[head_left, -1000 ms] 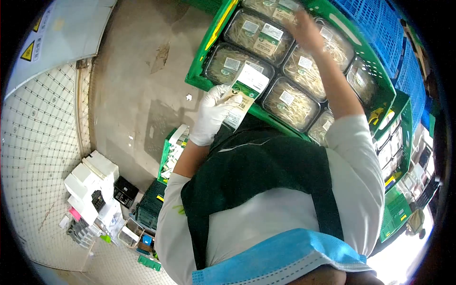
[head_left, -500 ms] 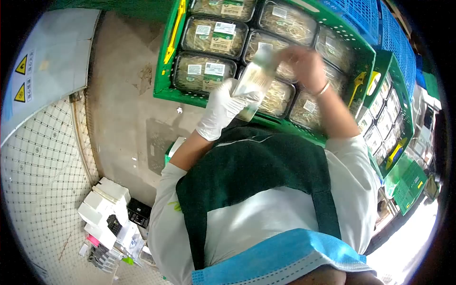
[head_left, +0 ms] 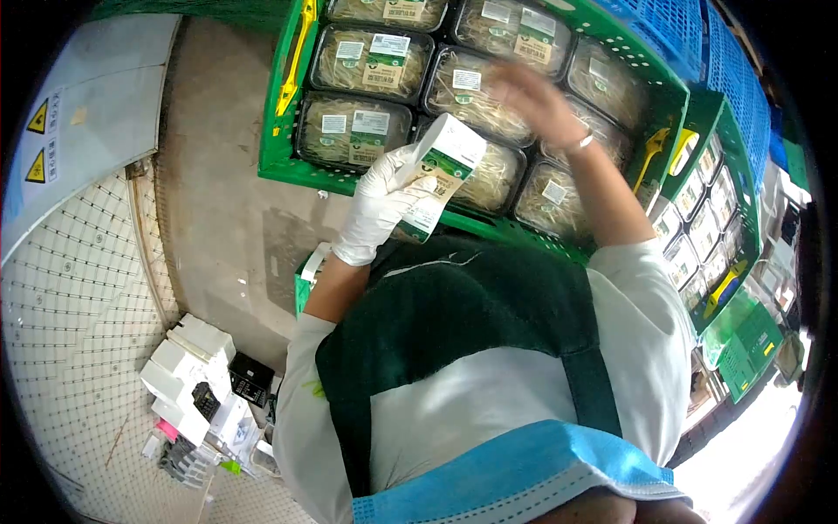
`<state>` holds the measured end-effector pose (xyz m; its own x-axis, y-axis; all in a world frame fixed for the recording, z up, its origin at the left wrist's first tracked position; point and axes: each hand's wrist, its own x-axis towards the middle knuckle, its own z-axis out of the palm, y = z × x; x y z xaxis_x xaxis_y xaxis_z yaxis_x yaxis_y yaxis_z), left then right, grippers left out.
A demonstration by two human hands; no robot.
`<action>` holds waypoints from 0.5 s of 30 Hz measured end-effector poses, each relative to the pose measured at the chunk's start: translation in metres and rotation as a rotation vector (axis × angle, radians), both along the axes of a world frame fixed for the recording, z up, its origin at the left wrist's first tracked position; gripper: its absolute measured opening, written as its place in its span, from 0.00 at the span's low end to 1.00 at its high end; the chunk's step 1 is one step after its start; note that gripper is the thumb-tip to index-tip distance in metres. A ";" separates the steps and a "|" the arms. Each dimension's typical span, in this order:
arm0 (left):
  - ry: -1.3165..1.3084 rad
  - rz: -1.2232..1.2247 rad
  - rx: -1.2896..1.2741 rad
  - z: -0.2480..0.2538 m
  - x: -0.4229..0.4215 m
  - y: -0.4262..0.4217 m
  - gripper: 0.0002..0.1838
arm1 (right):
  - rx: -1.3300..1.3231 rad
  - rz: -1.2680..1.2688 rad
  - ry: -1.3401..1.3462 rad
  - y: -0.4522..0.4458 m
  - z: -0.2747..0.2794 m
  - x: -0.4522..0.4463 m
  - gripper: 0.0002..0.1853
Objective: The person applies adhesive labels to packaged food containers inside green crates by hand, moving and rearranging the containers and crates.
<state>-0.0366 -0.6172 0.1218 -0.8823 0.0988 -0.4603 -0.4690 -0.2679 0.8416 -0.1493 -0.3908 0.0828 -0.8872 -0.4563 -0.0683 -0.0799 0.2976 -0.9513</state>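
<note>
Left grip point(head_left: 384, 199) is wrapped round the label stack point(head_left: 451, 150) at the near edge of the crate point(head_left: 272, 153), apparently low enough to leave its upper end free. Trays point(head_left: 374, 61) sit snugly in rows, likely to stay level; the blurred right hand point(head_left: 543, 105) hovers, closure unclear.

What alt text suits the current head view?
White-gloved left hand holds printed green, white and beige labels; the bare, blurred right hand is above clear-topped black plastic trays of pale, sprout-like strands, some bearing similar labels, in a green plastic crate.
</note>
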 end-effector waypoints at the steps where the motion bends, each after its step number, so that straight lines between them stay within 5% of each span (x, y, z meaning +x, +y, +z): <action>1: 0.065 -0.066 -0.035 -0.003 0.001 0.000 0.16 | -0.240 0.210 -0.251 -0.014 0.025 0.020 0.24; 5: -0.015 -0.423 -0.448 0.013 -0.002 -0.009 0.12 | 0.072 0.155 0.011 -0.031 0.045 0.055 0.15; 9: 0.107 -0.123 -0.055 -0.005 0.010 0.003 0.07 | 0.050 0.044 0.076 -0.043 0.047 0.086 0.09; 12: -0.060 -0.206 -0.250 -0.008 0.015 -0.004 0.06 | 0.053 -0.123 0.233 -0.031 0.028 0.073 0.10; 15: -0.056 -0.139 -0.046 0.005 0.015 -0.005 0.09 | 0.335 -0.250 0.251 0.022 0.013 0.006 0.13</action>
